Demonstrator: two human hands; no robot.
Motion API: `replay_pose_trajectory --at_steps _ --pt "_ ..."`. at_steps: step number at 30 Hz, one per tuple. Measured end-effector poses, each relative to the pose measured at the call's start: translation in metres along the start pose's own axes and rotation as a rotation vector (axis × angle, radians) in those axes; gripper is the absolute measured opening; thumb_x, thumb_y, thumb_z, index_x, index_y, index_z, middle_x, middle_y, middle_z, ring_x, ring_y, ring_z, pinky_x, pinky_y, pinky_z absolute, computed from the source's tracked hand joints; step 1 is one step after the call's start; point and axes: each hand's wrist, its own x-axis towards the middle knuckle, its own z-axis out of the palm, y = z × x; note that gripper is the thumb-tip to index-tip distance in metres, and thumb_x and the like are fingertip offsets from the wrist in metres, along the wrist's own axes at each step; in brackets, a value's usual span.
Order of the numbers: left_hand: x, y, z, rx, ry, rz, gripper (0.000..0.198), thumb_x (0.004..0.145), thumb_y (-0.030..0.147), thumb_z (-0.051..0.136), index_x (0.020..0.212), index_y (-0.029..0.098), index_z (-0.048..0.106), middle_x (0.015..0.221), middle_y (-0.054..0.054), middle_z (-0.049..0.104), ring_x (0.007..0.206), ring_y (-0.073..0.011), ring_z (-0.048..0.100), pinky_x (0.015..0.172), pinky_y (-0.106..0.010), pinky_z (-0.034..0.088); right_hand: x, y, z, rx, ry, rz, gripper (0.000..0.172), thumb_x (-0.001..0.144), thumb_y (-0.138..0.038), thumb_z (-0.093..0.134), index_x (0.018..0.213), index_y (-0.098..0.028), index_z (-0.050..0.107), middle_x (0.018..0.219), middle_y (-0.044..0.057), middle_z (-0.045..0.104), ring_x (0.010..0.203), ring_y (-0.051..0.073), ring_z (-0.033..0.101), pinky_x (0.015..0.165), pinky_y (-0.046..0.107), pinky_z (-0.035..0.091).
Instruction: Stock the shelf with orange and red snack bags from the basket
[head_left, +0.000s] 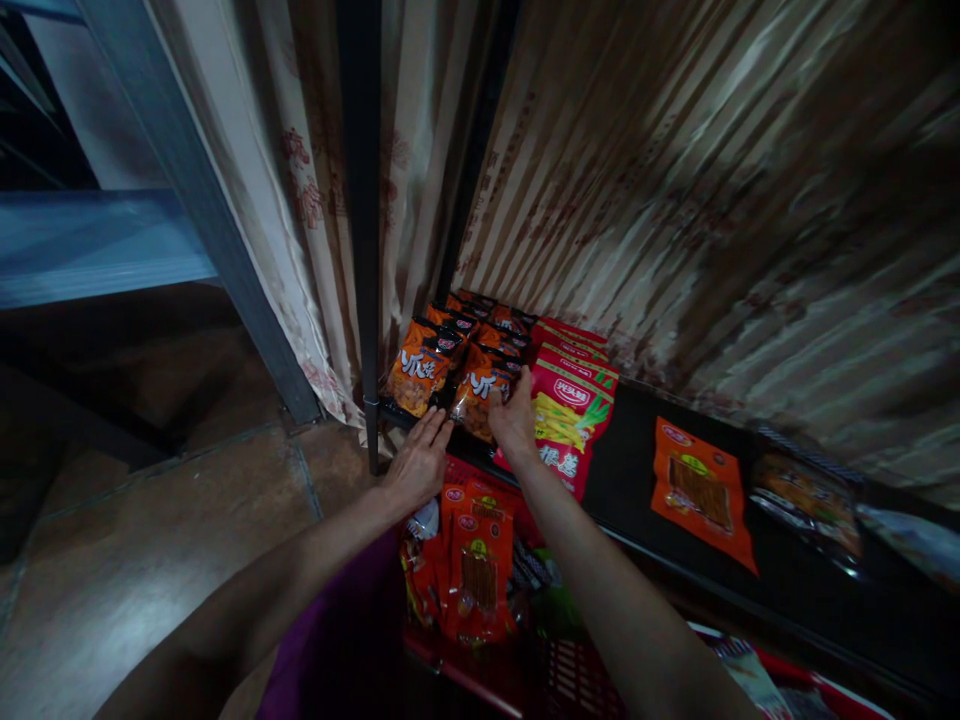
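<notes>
Orange-and-black snack bags (424,368) stand in two rows at the left end of the dark shelf. My right hand (514,418) grips the right edge of the front bag in the right row (474,388), thumb on its front; the fingers behind are partly hidden. My left hand (420,455) lies at the shelf's front edge with fingers stretched out, fingertips by the lower corners of the two front bags. It holds nothing that I can see. Beside my right hand, red snack packets (574,400) lie overlapping in a row.
Below the shelf edge, a red basket (480,672) holds orange packets (476,560). Further right on the shelf (630,440) lie an orange packet (701,490) and a clear-fronted packet (808,497). A dark post (364,250) stands at the left corner, before a pleated curtain (600,180).
</notes>
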Motion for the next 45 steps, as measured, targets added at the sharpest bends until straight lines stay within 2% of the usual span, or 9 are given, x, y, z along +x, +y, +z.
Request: replay_pose_trajectory --at_steps 4,7,13,20,25,30,33,40,45 --pt "-0.003 0.000 -0.001 -0.001 0.021 0.056 0.055 0.080 0.006 0.035 0.135 0.005 0.040 0.146 -0.017 0.035 0.142 -0.0229 0.016 0.113 -0.043 0.027 -0.006 0.000 0.001 -0.050 -0.013 -0.039 0.066 0.079 -0.027 0.043 0.140 -0.008 0.027 0.144 0.019 0.037 0.133 0.027 0.035 0.108 0.047 0.027" --pt "-0.003 0.001 -0.010 0.022 0.174 0.066 0.054 0.083 0.009 0.035 0.136 0.012 0.040 0.152 -0.012 0.025 0.143 -0.0233 0.005 0.114 -0.049 0.021 -0.012 -0.001 0.001 -0.149 0.042 -0.163 0.065 0.082 -0.029 0.040 0.141 -0.006 0.026 0.148 0.020 0.029 0.139 0.027 0.022 0.110 0.051 0.022" --pt "0.011 -0.018 -0.012 0.025 0.380 -0.236 0.064 0.088 0.026 0.039 0.145 0.010 0.016 0.155 -0.017 0.004 0.143 -0.0267 -0.004 0.114 -0.050 0.017 -0.016 -0.019 0.014 -0.180 -0.064 -0.408 0.060 0.086 -0.029 0.035 0.142 -0.011 0.026 0.153 0.014 0.023 0.142 0.022 0.013 0.112 0.049 0.019" --pt "0.029 -0.032 -0.001 0.034 0.428 -0.229 0.067 0.085 0.025 0.044 0.143 0.006 0.017 0.151 -0.023 0.018 0.141 -0.0307 0.015 0.110 -0.049 0.025 -0.001 -0.048 0.038 -0.048 -0.172 -0.294 0.063 0.085 -0.028 0.039 0.144 -0.009 0.024 0.146 0.015 0.037 0.133 0.024 0.037 0.109 0.044 0.031" --pt "0.031 -0.033 -0.007 0.013 0.423 -0.218 0.062 0.085 0.024 0.043 0.142 0.009 0.023 0.147 -0.021 0.027 0.136 -0.0303 0.027 0.108 -0.048 0.029 -0.002 -0.058 0.045 0.037 -0.171 -0.109 0.067 0.086 -0.034 0.040 0.146 -0.012 0.018 0.140 0.015 0.045 0.131 0.027 0.040 0.107 0.049 0.033" --pt "0.044 -0.032 -0.019 -0.041 0.444 -0.256 0.059 0.088 0.028 0.038 0.141 0.005 0.024 0.148 -0.022 0.025 0.141 -0.0279 0.018 0.112 -0.045 0.024 -0.006 -0.063 0.050 0.103 -0.185 -0.081 0.068 0.086 -0.036 0.040 0.146 -0.014 0.017 0.142 0.014 0.043 0.131 0.026 0.041 0.108 0.047 0.031" --pt "0.065 -0.030 -0.032 -0.092 0.447 -0.355 0.060 0.090 0.032 0.035 0.142 0.005 0.023 0.150 -0.021 0.025 0.142 -0.0252 0.017 0.113 -0.041 0.022 -0.003 -0.066 0.052 0.103 -0.172 -0.061 0.069 0.084 -0.034 0.041 0.146 -0.012 0.018 0.142 0.015 0.042 0.133 0.026 0.038 0.109 0.047 0.030" --pt "0.123 -0.040 -0.070 -0.408 0.337 -0.749 0.058 0.087 0.043 0.042 0.136 0.012 0.040 0.137 -0.014 0.049 0.127 -0.0239 0.046 0.103 -0.032 0.036 0.008 -0.066 0.058 0.120 -0.156 0.068 0.072 0.082 -0.031 0.044 0.146 -0.014 0.016 0.132 0.015 0.054 0.122 0.027 0.051 0.105 0.046 0.035" --pt "0.137 -0.050 -0.075 -0.453 0.326 -0.764 0.041 0.086 0.042 0.039 0.108 0.020 0.065 0.114 -0.008 0.067 0.108 -0.0230 0.060 0.088 -0.029 0.044 0.006 -0.059 0.063 0.093 -0.170 0.107 0.071 0.083 -0.031 0.042 0.146 -0.013 0.016 0.135 0.016 0.051 0.124 0.029 0.049 0.105 0.046 0.034"
